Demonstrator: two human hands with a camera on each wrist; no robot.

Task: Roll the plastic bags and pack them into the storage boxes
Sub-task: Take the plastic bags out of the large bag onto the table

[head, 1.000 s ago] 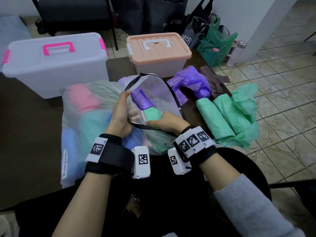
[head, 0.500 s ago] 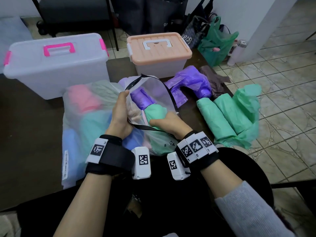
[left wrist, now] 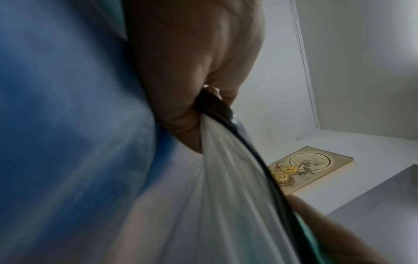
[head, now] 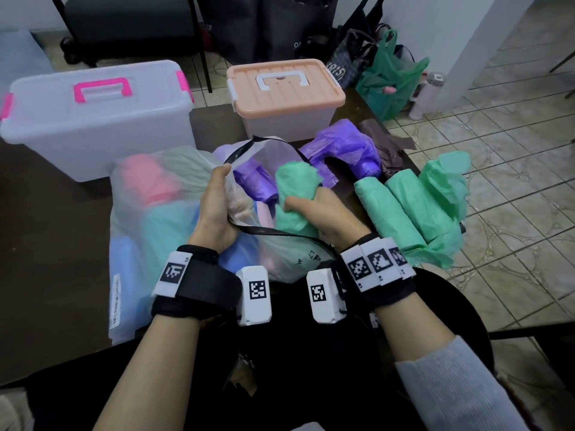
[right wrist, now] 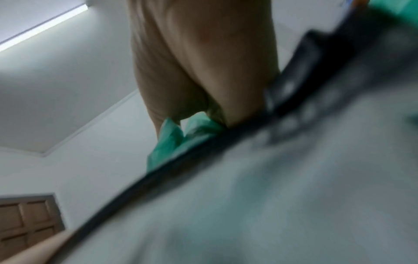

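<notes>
A large clear bag with a black rim (head: 174,194) lies on the table, stuffed with pink, blue and green rolled bags. My left hand (head: 214,200) grips its rim and holds the mouth open; the left wrist view shows the fingers (left wrist: 192,85) curled on the black rim (left wrist: 248,151). My right hand (head: 314,209) grips a green rolled bag (head: 295,181) that sticks up out of the mouth. A purple roll (head: 255,181) lies inside beside it. In the blurred right wrist view, green plastic (right wrist: 178,135) shows under my right hand.
Two lidded storage boxes stand at the back: a white one with pink handle (head: 93,116) and a peach-lidded one (head: 284,94). Loose purple bags (head: 345,150) and green rolled bags (head: 404,206) lie right, near the table edge. A green bag (head: 389,82) sits on the tiled floor.
My right hand has lifted the green roll up and back out of the clear bag's mouth. The left hand has kept its hold on the rim.
</notes>
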